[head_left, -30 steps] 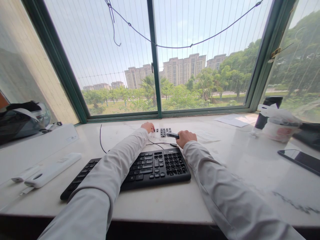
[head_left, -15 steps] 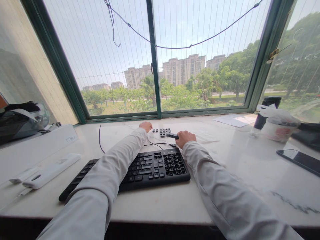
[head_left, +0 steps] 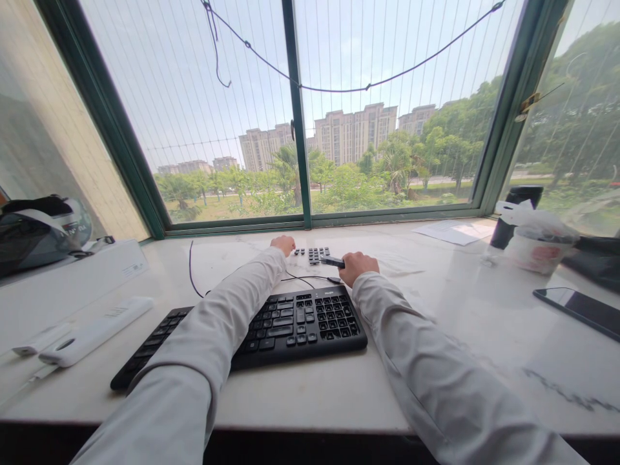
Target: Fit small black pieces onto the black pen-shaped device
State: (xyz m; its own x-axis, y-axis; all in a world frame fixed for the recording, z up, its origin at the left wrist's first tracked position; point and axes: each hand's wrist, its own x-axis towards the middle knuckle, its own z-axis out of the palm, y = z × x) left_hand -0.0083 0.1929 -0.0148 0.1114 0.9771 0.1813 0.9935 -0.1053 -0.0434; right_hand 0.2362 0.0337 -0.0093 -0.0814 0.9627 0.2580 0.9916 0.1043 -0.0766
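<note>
White marble sill: beyond the black full-size keyboard (head_left: 252, 332), your right hand (head_left: 357, 266) grips a small dark tool (head_left: 332, 261) beside loose black keycaps (head_left: 316, 254); your left hand (head_left: 283, 245) rests curled, apparently empty. Likely mid-sorting; next needs a precise pinch.

Both arms in pale long sleeves reach straight forward, nearly parallel; the left hand (head_left: 283, 245) is curled, knuckles up, and the right hand (head_left: 358, 266) makes a loose fist, fingers folded under
</note>
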